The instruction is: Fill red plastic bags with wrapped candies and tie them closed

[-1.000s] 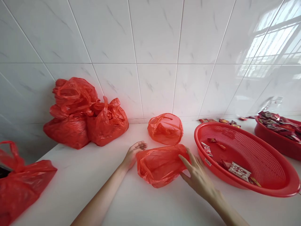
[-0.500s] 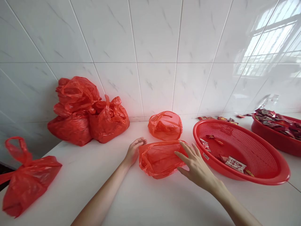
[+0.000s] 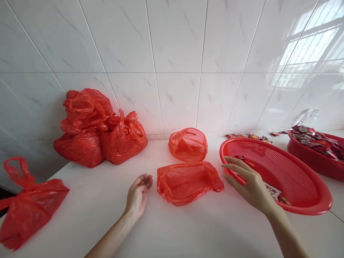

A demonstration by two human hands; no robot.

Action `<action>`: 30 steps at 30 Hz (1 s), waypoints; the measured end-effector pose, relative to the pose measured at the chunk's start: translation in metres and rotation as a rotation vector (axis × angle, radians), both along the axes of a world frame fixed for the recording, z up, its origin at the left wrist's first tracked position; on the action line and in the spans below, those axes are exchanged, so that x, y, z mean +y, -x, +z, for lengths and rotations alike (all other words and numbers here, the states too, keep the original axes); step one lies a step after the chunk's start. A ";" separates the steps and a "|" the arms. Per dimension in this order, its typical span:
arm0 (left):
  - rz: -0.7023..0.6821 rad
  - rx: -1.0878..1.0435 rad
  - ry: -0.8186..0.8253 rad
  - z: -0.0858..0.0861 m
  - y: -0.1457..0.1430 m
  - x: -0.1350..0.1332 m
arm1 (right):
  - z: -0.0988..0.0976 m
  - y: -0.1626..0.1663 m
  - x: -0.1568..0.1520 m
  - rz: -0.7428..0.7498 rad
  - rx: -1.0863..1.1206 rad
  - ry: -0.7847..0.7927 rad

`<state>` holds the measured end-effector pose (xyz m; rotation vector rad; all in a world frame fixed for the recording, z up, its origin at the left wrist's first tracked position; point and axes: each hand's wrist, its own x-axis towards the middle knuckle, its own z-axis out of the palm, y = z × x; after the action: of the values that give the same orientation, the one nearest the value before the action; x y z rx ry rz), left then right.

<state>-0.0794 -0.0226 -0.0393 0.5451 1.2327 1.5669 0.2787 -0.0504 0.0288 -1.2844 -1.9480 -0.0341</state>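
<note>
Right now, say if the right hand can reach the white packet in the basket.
Likely yes: the right hand is at the basket, whose open top leaves the white packet accessible.

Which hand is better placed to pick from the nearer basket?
Probably the right hand: it is at the basket, fingers spread, near the white packet. The left hand is beyond the front bag.
</note>
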 end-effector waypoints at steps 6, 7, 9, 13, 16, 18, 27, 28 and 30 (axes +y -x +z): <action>-0.199 0.331 -0.051 -0.016 -0.017 -0.031 | -0.004 0.018 0.011 0.112 0.018 0.045; -0.219 0.353 -0.061 -0.015 -0.019 -0.031 | -0.008 0.023 0.012 0.142 0.003 0.068; -0.235 0.362 -0.065 -0.012 -0.020 -0.029 | -0.018 0.033 0.013 0.181 -0.028 0.100; -0.244 0.353 -0.066 -0.012 -0.018 -0.025 | -0.037 0.040 0.013 0.193 -0.076 0.126; -0.267 0.358 -0.075 -0.015 -0.016 -0.025 | -0.042 0.038 0.012 0.187 -0.073 0.118; -0.284 0.363 -0.084 -0.015 -0.016 -0.026 | -0.043 0.036 0.011 0.178 -0.071 0.105; -0.157 0.314 -0.151 -0.020 -0.011 -0.023 | -0.045 0.034 0.011 0.154 -0.059 0.074; -0.132 0.301 -0.160 -0.023 -0.010 -0.022 | -0.045 0.033 0.011 0.151 -0.053 0.072; -0.111 0.288 -0.164 -0.027 -0.007 -0.020 | -0.046 0.032 0.011 0.140 -0.038 0.068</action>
<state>-0.0723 -0.0424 -0.0661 0.9560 1.2673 1.5397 0.2466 -0.0393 -0.0168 -1.1959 -2.0829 0.0790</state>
